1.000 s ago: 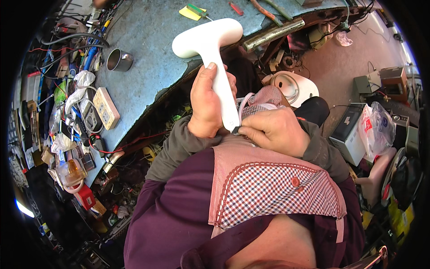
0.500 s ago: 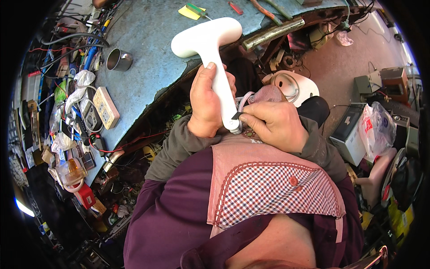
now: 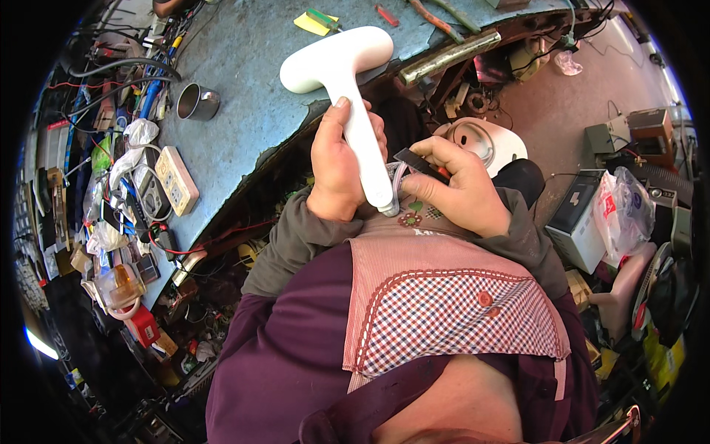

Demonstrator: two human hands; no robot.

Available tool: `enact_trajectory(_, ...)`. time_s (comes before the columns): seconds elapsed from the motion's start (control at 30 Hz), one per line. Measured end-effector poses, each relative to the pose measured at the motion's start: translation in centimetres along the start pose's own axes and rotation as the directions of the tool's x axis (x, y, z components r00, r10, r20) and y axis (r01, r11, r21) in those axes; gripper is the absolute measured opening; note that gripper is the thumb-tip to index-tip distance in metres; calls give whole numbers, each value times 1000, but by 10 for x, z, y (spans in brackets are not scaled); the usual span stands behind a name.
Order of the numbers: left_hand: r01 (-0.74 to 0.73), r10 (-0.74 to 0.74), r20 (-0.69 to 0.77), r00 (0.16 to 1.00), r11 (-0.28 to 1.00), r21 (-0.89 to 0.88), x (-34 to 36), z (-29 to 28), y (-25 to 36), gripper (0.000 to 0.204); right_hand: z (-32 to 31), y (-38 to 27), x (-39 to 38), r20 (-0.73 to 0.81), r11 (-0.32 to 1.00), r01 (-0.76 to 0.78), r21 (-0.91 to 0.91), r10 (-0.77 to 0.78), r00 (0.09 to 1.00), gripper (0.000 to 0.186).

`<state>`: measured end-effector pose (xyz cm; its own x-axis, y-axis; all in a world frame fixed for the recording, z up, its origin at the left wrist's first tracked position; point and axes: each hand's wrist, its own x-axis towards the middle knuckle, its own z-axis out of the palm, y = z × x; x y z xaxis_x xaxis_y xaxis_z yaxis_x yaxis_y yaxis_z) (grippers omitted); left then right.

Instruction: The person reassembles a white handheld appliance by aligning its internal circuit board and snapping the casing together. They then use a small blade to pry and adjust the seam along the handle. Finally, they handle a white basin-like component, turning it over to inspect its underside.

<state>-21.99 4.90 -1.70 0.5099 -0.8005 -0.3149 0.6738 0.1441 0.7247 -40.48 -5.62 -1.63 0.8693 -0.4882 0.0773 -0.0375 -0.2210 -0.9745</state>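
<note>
Blue-topped table, worn at its edge: the largest element, extending beyond and to the left of the left hand. Checked apron: on the wearer's body, on the near side of both hands. White T-shaped piece: grasped about its stem by the left hand, the thumb on the upper face and fingers around the far side; the rounded crossbar projects beyond the hand, over the table edge, and the stem's narrow end points back toward the wearer. Pale box with a dark top: well to the right of the right hand. White shell with a round recess: just beyond the right hand. Cream socket strip: on the table, well left of the left hand. Metal mug: farther out, left of the same hand. Dark flat tool: pinched between thumb and fingers of the right hand, its tip directed toward the stem, apart from it. Grey fitting: at the stem's end, between the hands, nearer the wearer.
</note>
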Motion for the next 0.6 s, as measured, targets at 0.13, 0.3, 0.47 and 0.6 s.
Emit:
enact_trajectory(0.13,48,-45,29,999,993,-107,6,-2,0,46,-2,-5,5,154,983,-105,148,82,985,44)
enact_trajectory(0.3,89,-64,102,993,960,-267,11,-2,-5,61,-3,-5,25,288,914,-257,315,166,943,35)
enact_trajectory(0.47,136,-97,128,987,930,-340,10,3,-5,64,-1,-2,41,346,831,-349,434,204,916,28)
enact_trajectory(0.6,106,-99,37,994,934,-343,9,0,-6,62,4,-4,54,281,814,-329,479,214,936,24)
